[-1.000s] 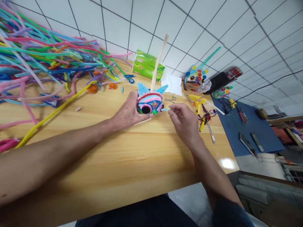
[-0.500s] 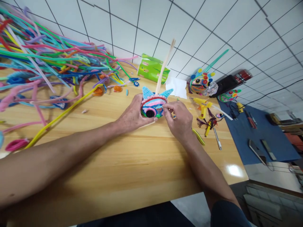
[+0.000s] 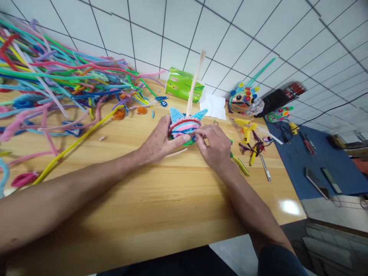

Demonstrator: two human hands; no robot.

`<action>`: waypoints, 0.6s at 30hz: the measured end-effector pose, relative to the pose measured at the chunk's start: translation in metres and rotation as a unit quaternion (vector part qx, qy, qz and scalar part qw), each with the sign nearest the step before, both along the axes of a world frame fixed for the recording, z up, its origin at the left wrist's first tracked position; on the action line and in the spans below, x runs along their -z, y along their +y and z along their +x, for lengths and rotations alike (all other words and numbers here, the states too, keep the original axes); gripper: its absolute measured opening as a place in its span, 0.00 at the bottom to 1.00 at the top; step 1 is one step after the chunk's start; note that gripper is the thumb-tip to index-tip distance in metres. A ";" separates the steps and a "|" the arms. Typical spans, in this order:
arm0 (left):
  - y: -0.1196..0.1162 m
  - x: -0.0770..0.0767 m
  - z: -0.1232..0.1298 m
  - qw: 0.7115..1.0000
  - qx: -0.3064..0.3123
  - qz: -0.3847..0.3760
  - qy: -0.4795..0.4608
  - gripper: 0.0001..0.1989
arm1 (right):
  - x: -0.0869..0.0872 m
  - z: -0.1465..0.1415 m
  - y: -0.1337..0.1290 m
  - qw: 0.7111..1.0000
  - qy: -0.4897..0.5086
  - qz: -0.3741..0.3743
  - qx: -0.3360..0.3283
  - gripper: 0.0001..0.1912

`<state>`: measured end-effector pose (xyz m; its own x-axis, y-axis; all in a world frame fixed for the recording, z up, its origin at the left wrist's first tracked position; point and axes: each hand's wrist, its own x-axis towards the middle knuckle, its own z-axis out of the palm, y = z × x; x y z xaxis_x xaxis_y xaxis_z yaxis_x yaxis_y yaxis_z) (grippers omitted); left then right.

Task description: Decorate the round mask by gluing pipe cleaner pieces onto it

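Observation:
A colourful pipe-cleaner animal head (image 3: 184,124) has light blue pointed ears, a red and pink band, and a long cream strip (image 3: 194,82) rising from its top. My left hand (image 3: 161,140) grips it from the left, the thumb lying across its front and covering the eye area. At the head's right side, my right hand (image 3: 214,145) is closed in a pinch against the surface. Whatever lies between those fingertips is too small to make out. Yellow-green handled pliers (image 3: 240,165) lie just beyond my right wrist.
A heap of pipe cleaners (image 3: 71,76) fills the left back. Behind the head are a green tissue pack (image 3: 184,85) and white paper (image 3: 212,106). To the right are a yellow glue gun (image 3: 246,128), a pen (image 3: 265,168), and another decorated head (image 3: 244,100).
My left thumb has moved up over the front of the head, hiding the black eye that showed before. My right hand stays pinched at the head's right side.

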<state>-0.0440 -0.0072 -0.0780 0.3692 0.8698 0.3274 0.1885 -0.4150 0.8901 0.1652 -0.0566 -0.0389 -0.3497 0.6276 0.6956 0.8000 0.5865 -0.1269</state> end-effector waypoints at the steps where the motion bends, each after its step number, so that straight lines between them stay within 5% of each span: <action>1: -0.001 -0.002 0.001 1.000 -0.004 -0.008 -0.002 0.23 | 0.000 0.000 0.000 1.000 0.002 -0.006 0.000 0.11; 13: -0.002 -0.011 0.008 0.988 -0.006 -0.135 -0.078 0.24 | -0.007 -0.002 -0.004 0.991 0.100 -0.076 0.037 0.06; 18: -0.002 -0.007 0.009 0.989 -0.002 -0.120 -0.086 0.24 | -0.008 -0.004 -0.003 0.978 0.151 -0.133 0.057 0.06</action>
